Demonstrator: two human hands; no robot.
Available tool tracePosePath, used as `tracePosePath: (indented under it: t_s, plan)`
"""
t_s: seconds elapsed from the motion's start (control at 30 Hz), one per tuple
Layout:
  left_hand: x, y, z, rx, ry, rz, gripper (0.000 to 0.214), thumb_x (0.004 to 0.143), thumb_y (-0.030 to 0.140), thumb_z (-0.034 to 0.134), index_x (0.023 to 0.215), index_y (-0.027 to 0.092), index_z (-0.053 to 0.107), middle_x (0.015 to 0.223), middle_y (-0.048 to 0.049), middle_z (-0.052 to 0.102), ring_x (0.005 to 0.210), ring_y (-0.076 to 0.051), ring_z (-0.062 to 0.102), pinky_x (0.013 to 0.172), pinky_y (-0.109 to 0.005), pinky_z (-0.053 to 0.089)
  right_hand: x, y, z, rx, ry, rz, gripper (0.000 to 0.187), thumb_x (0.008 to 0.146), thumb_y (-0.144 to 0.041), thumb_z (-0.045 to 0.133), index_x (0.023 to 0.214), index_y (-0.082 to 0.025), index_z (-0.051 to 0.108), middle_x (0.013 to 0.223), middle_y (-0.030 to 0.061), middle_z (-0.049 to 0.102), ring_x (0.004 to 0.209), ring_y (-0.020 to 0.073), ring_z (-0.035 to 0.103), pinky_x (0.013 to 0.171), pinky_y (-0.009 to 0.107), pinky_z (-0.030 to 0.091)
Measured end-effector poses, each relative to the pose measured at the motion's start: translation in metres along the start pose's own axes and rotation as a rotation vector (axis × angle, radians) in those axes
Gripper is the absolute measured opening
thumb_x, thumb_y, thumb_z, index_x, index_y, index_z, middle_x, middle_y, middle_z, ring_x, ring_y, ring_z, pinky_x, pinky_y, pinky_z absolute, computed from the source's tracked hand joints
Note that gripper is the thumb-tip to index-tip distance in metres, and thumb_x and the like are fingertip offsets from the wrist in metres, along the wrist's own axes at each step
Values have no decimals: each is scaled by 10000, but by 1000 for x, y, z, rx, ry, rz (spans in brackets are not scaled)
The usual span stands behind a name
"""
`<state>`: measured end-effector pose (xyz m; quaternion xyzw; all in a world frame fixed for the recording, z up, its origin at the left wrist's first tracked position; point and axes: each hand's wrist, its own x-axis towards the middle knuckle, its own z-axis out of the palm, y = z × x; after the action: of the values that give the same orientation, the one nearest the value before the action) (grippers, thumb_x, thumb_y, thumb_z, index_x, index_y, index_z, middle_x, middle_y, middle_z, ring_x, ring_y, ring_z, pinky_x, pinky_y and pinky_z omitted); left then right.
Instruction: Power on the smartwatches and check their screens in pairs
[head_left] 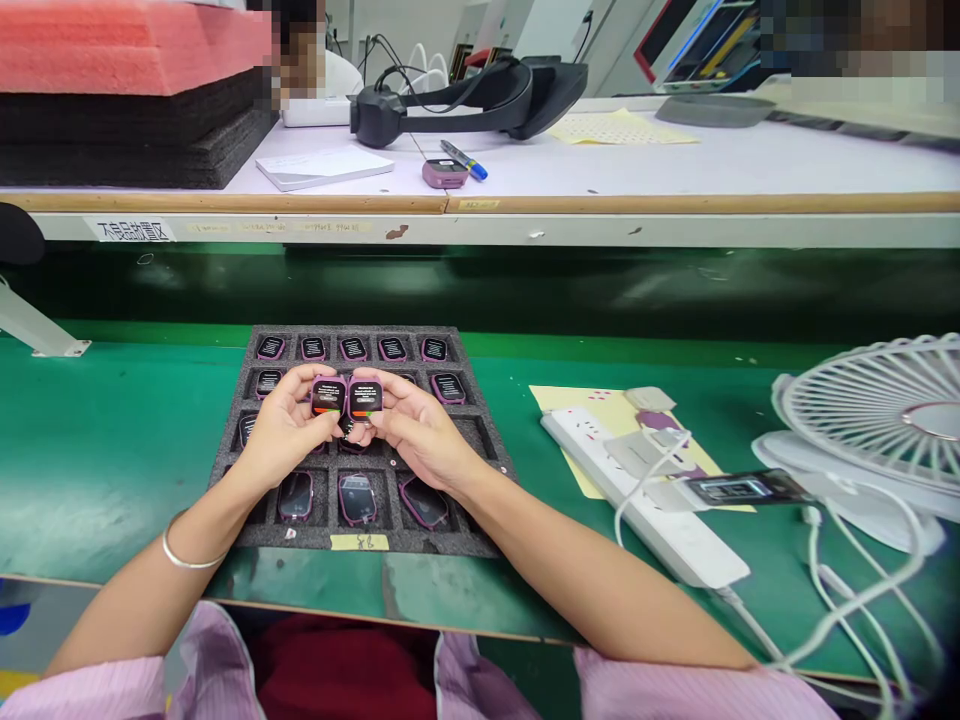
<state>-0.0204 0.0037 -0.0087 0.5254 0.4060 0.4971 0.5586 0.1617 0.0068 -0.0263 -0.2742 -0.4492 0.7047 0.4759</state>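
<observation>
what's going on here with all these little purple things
A person holds two small purple square watch units with lit screens side by side, the left unit in the left hand, the right unit in the right hand. Both are above a black foam tray whose pockets hold more such units. A white power strip and white desk fan sit to the right.

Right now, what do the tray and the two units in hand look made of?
Tray: dark grey foam, matte, with a grainy, pitted surface. Left unit in the left hand and right unit in the right hand: probably purple plastic casings, smooth, with glossy black screens.
</observation>
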Motion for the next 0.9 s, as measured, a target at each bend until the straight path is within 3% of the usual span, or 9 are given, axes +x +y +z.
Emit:
tracePosePath:
  t_s: [0.13,0.33,0.7,0.9]
  plan:
    - [0,-1,0,6,9,20,428,690,153,746,1067,179,546,976,-4,648,564,-54,642,523,-170,523,0,1,1,-22,-7,-12,468,784,-186,712,1231,-235,578,927,6,696,687,135,688,684,307,547]
    - [-2,3,2,-42,-10,-36,467,680,161,689,1127,173,553,1038,-18,642,643,-116,728,658,-252,623,1,0,0,-43,10,-40,505,722,-124,683,1200,-246,574,926,-9,676,677,124,663,677,298,535]
    - [-4,5,4,-37,-19,-114,366,738,222,683,1085,174,577,937,-7,672,578,-153,738,609,-287,643,1,-2,2,-110,102,-11,379,753,-295,785,1079,-218,607,784,-40,622,543,88,574,530,255,440]
    - [-5,7,3,-54,-11,-128,369,721,226,674,1078,177,593,938,-2,675,585,-152,740,627,-288,644,0,-1,2,-102,90,-20,393,727,-204,758,1088,-229,604,822,-38,628,575,89,586,560,257,452]
